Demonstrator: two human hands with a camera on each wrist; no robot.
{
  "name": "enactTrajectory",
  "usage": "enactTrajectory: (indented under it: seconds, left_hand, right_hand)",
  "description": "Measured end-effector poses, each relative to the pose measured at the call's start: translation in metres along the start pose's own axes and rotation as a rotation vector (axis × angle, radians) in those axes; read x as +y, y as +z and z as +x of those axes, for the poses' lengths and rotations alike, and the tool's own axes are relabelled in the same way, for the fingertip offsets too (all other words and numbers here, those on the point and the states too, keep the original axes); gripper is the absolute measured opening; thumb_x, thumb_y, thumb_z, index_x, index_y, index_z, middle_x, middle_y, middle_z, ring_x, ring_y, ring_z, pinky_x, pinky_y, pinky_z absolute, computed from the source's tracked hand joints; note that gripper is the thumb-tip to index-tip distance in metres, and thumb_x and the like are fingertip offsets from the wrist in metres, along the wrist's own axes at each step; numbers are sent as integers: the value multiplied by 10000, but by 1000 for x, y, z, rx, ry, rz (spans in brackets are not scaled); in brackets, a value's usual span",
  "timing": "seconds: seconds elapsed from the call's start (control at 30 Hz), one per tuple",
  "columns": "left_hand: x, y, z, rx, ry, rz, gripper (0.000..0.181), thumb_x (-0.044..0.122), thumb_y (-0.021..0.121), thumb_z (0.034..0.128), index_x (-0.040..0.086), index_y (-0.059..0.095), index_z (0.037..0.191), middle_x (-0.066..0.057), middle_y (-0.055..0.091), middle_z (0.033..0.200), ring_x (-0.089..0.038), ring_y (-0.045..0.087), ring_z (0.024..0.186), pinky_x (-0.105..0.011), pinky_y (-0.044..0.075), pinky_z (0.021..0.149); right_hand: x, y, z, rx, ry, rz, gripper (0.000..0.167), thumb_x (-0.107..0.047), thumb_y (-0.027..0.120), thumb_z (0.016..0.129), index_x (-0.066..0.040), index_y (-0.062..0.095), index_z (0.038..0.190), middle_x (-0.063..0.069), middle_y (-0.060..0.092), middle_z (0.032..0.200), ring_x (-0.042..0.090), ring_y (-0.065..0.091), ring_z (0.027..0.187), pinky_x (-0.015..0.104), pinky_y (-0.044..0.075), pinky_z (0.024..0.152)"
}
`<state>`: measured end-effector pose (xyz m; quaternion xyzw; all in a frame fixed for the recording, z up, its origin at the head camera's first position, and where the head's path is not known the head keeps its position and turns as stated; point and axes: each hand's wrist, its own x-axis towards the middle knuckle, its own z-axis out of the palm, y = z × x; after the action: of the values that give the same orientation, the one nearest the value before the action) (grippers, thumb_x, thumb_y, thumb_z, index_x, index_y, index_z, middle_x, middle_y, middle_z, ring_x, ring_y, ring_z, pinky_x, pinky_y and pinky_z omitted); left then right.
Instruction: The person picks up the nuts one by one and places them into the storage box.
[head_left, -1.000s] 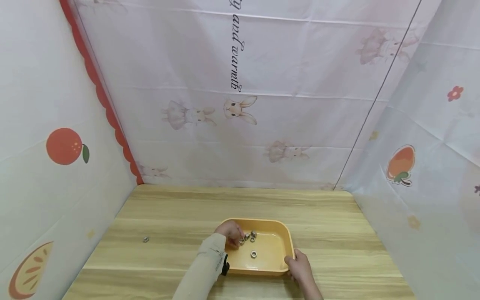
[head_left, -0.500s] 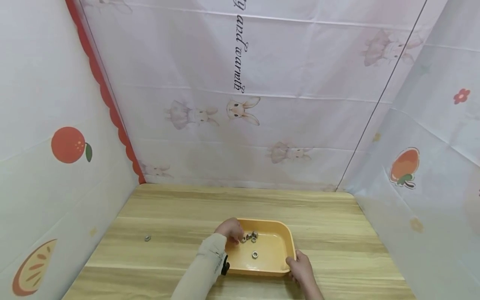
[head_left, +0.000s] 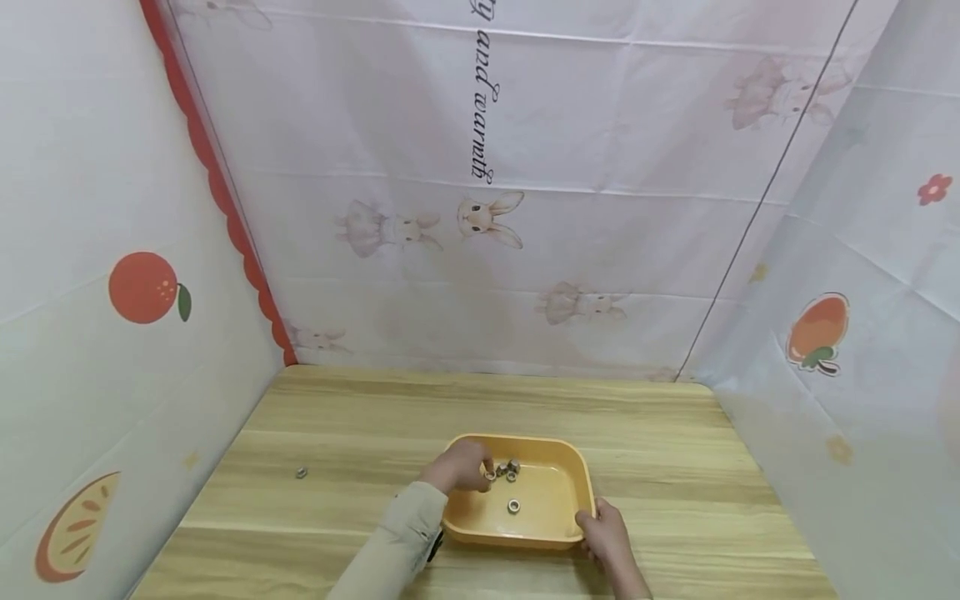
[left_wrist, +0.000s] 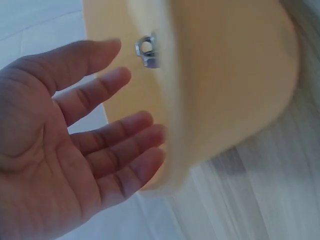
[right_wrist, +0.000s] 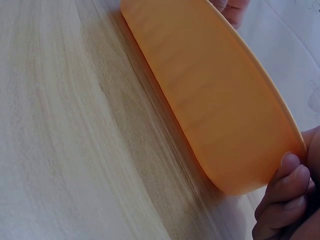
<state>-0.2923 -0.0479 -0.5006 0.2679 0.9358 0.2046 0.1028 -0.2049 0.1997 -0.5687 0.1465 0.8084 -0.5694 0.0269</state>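
A yellow plastic tray (head_left: 547, 500) rests on the wooden table, with several metal nuts inside. One nut (head_left: 513, 506) lies alone mid-floor; others (head_left: 512, 477) cluster near the far-left part. My left hand (head_left: 462, 467) reaches over the tray's left side, fingertips beside the cluster. In the left wrist view that hand (left_wrist: 65, 140) shows loosely bent, spread fingers holding nothing, with a nut (left_wrist: 148, 50) just beyond the thumb and index tips. My right hand (head_left: 604, 532) grips the tray's near-right corner; its curled fingers (right_wrist: 287, 182) press the outer wall in the right wrist view.
A single nut (head_left: 302, 472) lies on the table (head_left: 360, 417) well left of the tray. Printed cloth walls (head_left: 420, 325) enclose the table's back and both sides.
My left forearm has shifted slightly left relative to the tray, and the fingers have parted near the nuts. The right hand keeps its grip on the corner. The head view has drifted a little.
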Motion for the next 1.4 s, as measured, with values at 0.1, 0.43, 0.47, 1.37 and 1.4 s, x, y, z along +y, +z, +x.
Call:
enactTrajectory:
  seconds: [0.1,0.43,0.47,1.37,1.4]
  left_hand:
    - [-2,4,-3,19,21,73,195,93,747,662,65,710,851,-24,639,851,-117,501,708,-241,441,617]
    - [0,7,-14,101,22,247,188,124,728,712,122,703,898,11,565,843,-137,510,782,-271,451,584]
    - [1,6,-16,114,24,268,179,125,725,721,128,700,898,14,554,841,-138,512,781,-276,454,579]
    - [-48,7,-63,503,179,355,125,77,710,731,83,693,854,-59,572,842,-206,556,700,-331,475,550]
    - [-51,7,-65,513,178,345,130,65,701,727,75,694,856,-70,580,852,-211,562,708,-334,482,560]
  right_hand:
    - [0,0,1,-8,8,-3,382,-55,486,800,117,515,1140,46,485,514,133,429,399,210,339,340]
    - [1,2,2,-1,-3,-14,359,-54,487,796,107,527,1114,41,476,500,128,424,391,207,334,333]
    - [1,2,2,-2,-9,-15,345,-52,486,796,106,529,1099,40,475,500,128,424,391,206,334,332]
    - [4,2,3,3,8,7,227,-42,484,794,57,552,987,29,468,493,125,426,397,202,324,335]
    - [4,2,3,3,7,6,223,-42,484,793,56,552,983,29,469,494,125,427,398,202,324,335]
